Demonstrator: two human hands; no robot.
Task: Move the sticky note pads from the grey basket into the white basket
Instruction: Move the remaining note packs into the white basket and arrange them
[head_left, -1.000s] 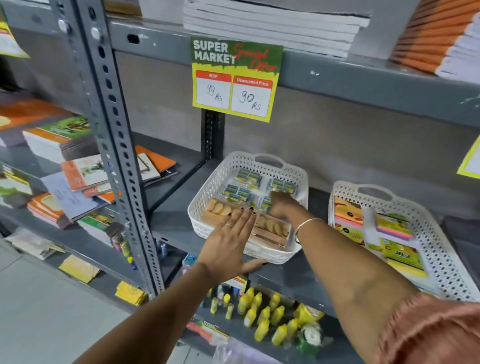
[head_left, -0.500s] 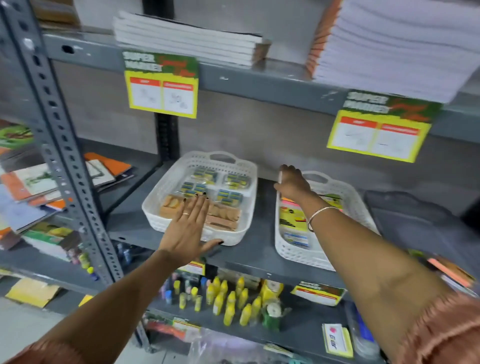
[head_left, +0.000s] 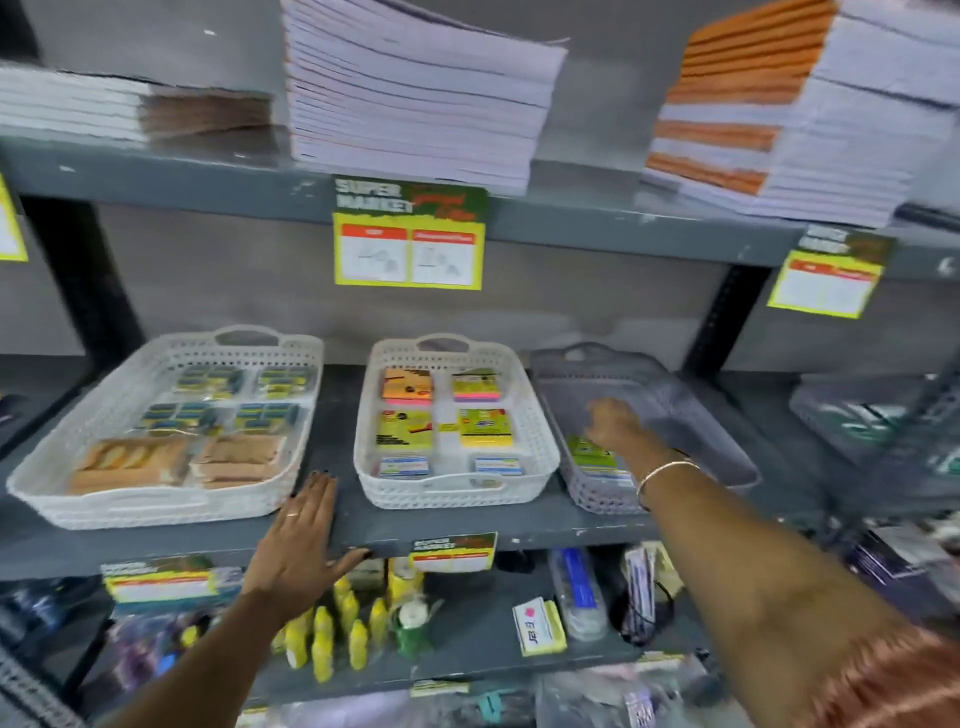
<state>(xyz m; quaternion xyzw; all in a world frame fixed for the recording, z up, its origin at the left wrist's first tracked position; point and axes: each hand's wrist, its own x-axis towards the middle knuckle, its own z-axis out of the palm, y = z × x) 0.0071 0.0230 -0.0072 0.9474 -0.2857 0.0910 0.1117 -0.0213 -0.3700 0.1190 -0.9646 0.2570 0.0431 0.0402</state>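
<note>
Right hand (head_left: 615, 423) grip unclear over green-labelled sticky note pad (head_left: 589, 453) in grey basket (head_left: 727, 452), left hand (head_left: 301, 540) flat, open.

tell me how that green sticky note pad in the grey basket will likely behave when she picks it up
The green sticky note pad looks small and flat, so probably light and unlikely to roll. It seems to have a glossy wrapper, so it may be a bit slippery. It lies near the wall of the grey basket, under the right hand, so pinching an edge could be awkward.
</note>
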